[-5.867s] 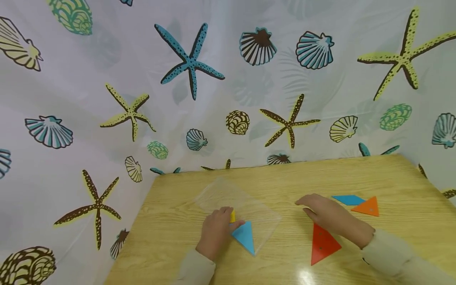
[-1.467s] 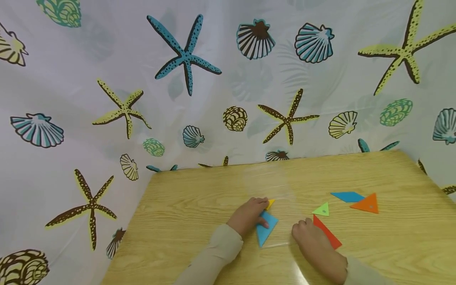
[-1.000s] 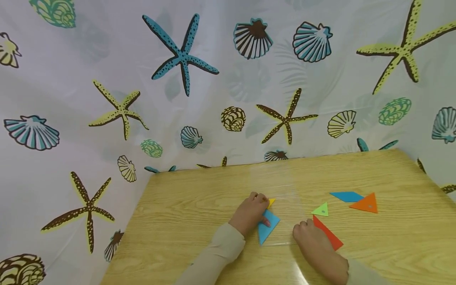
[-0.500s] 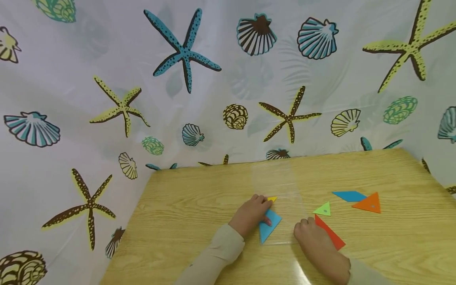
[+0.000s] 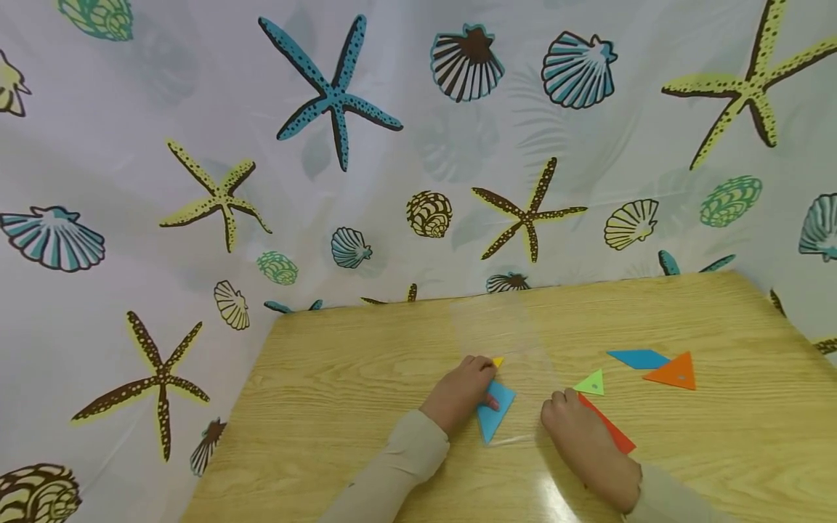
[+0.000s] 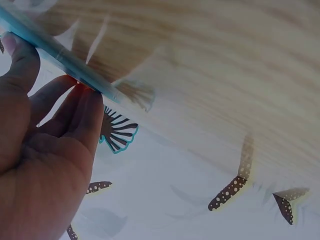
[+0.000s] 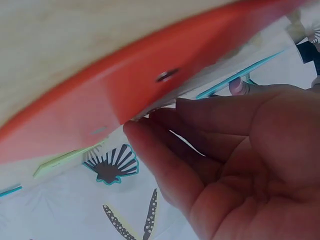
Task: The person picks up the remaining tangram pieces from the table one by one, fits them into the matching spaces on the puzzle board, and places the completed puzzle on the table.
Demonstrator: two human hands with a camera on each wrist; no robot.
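My left hand presses down on a light blue triangle with its thumb. Its bent fingers rest by a small yellow piece, most of it hidden under them. Both pieces lie on a thin clear plate, hard to see against the wood. At the plate's near right corner, my right hand has thumb and fingertips drawn together on the edge. The red triangle lies under and beside that hand, partly covered. In the right wrist view the red triangle passes close above the fingertips.
A small green triangle lies just beyond the red one. Farther right, an orange triangle touches or overlaps a blue parallelogram. The wooden table meets a shell-patterned cloth at its back and sides.
Since the oldest frame the clear plate has turned and shifted right with its pieces. My right hand has left the red triangle for the plate's edge, uncovering the green triangle. Lately little moves.
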